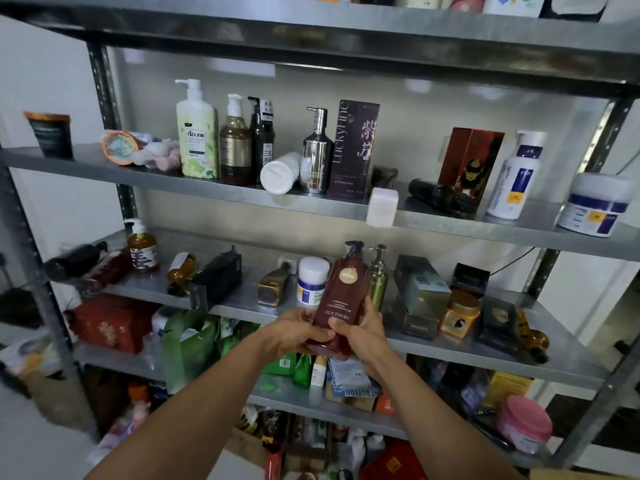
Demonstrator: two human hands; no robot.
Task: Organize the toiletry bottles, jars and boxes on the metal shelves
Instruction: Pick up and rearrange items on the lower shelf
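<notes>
Two hands hold one dark red bottle upright in front of the middle shelf, probably to read its label and choose its place. Left hand wraps the lower body from the left; right hand grips it from the right, thumb on the front. Both forearms reach up and forward. Behind it stand a white jar and a gold bottle.

One wide-angle camera, worn on the person's head, faces the metal shelves from close range. The left hand and right hand reach in at lower centre, and the shelf edges slope down toward the right of the frame.
</notes>
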